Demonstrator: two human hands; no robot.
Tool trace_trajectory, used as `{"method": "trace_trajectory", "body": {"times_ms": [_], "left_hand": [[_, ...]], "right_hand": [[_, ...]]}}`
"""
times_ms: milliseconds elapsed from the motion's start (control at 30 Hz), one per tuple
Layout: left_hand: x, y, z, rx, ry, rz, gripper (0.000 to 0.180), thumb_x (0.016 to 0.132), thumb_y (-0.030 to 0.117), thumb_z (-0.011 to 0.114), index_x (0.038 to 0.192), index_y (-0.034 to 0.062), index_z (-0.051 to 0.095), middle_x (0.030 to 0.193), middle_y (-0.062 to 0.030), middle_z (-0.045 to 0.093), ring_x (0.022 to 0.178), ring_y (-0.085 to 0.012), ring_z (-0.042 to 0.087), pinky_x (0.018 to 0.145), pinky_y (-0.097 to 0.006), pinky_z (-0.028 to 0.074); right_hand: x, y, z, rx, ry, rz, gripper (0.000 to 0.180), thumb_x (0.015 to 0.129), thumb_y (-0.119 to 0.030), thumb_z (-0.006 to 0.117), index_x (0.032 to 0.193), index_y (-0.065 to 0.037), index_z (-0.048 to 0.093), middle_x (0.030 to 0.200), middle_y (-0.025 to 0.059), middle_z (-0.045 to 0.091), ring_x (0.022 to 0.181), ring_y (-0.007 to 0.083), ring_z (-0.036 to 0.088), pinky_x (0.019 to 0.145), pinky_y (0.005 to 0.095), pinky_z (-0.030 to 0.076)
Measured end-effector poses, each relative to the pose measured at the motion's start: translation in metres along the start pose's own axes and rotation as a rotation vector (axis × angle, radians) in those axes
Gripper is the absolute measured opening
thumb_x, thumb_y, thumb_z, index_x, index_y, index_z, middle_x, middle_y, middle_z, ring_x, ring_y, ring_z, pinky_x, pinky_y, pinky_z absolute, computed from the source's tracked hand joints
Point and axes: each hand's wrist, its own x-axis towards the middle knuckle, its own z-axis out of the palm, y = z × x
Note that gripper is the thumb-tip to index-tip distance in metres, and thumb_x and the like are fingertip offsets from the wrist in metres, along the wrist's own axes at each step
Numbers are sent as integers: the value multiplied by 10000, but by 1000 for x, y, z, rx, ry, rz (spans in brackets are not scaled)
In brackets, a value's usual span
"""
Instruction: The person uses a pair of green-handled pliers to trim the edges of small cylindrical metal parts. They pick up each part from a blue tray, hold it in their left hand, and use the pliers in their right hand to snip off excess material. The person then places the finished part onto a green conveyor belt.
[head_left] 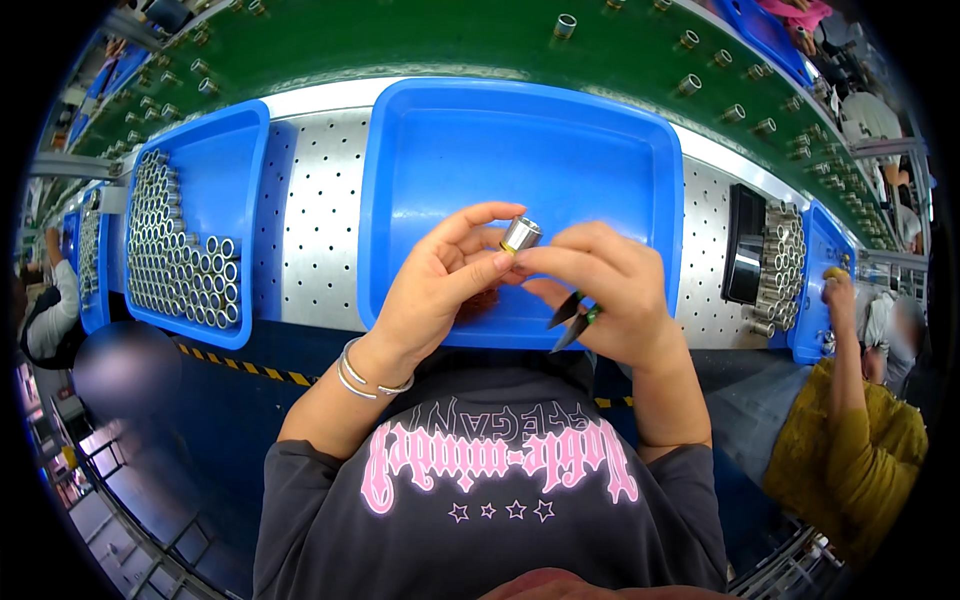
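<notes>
My left hand (425, 285) is closed, with thumb and fingertips around a short shiny metal cylinder (523, 234) that has a yellowish ring at its lower end. The cylinder is held tilted above a large blue tray (520, 97). Thumb and forefinger of my right hand (622, 290) come together close to that ringed end; whether they touch it I cannot tell. Small dark snips (574, 325) with two pointed blades and a bit of green stick out below the right palm, held by the curled fingers. A reddish-brown tangle (477, 304) shows beneath my left hand, partly hidden.
Left stands a blue tray (258, 125) of upright metal cylinders. On the perforated metal bench (322, 200), at right, a black device (744, 245) sits beside stacked cylinders (783, 262). Scattered cylinders stand on the green belt (440, 40) beyond. A co-worker in a mustard top (850, 440) works at right.
</notes>
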Motion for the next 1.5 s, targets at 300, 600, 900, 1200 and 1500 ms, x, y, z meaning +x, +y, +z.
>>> {"method": "trace_trajectory", "body": {"times_ms": [300, 600, 900, 1200, 1500], "left_hand": [[-1, -6, -2, 138, -51, 35, 437, 849, 48, 573, 1258, 7, 422, 1070, -131, 576, 941, -167, 591, 814, -248, 471], [-2, 3, -2, -24, 30, -58, 482, 845, 120, 590, 1280, 21, 409, 1090, -172, 575, 932, -201, 609, 836, -286, 492], [-1, 0, -3, -7, 30, -2, 428, 845, 62, 575, 1248, 14, 438, 1092, -136, 576, 951, -196, 599, 847, -290, 472], [0, -4, -2, 252, -7, 86, 456, 824, -30, 546, 1260, 0, 415, 1069, -128, 567, 944, -181, 599, 814, -271, 485], [-5, -1, 3, 268, -65, 102, 500, 825, -28, 540, 1296, 5, 376, 1052, -148, 578, 953, -208, 601, 804, -272, 482]], "right_hand": [[7, 9, 0, -237, 151, -17, 345, 525, 17, 642, 846, -107, 609, 803, 16, 588, 606, 174, 575, 486, 277, 424], [1, 5, -20, 633, 314, 549, 61, 807, 22, 568, 834, -16, 529, 790, 95, 616, 717, 149, 599, 659, 238, 454], [17, 2, -22, 936, 162, 599, 102, 861, -98, 570, 816, -15, 532, 763, 98, 630, 539, 49, 473, 494, 176, 353], [35, 17, -7, 1178, 218, 696, 122, 860, -132, 573, 814, -20, 563, 784, 126, 643, 403, 17, 297, 366, 181, 221], [39, 49, -8, 1177, 384, 795, 129, 877, -128, 553, 846, -6, 581, 839, 120, 635, 416, 21, 289, 409, 189, 289]]}}
